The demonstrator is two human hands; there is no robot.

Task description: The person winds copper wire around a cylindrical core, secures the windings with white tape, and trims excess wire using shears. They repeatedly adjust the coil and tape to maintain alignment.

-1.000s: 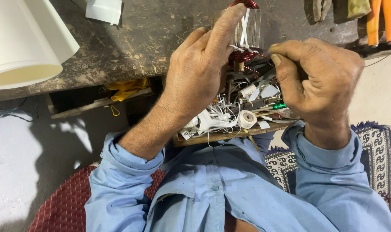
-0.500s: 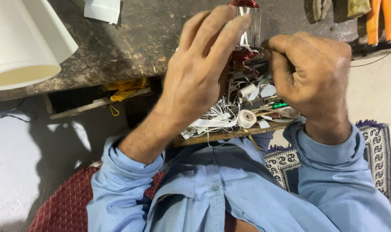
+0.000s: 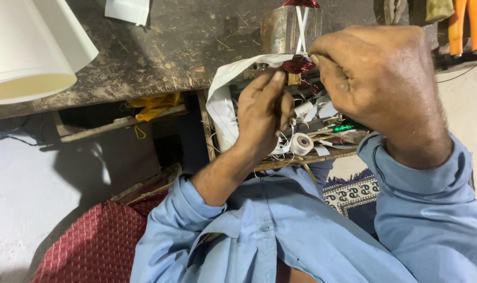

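Pinching a copper coil [image 3: 297, 65], both hands [image 3: 262, 112] [image 3: 377, 78] stay curled.

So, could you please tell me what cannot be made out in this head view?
- Right hand: its fingertips curl away, so its grip on the copper coil is hidden.
- Metal core: top cut by the frame edge.
- Orange pliers: handles only, cut by the edge.
- Open drawer: contents partly behind the left hand.

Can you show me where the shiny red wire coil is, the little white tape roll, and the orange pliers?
red wire coil [image 3: 297, 65], head view, on the copper windings at its lower end.
white tape roll [image 3: 302, 143], head view, on its round face.
orange pliers [image 3: 466, 23], head view, on one handle.
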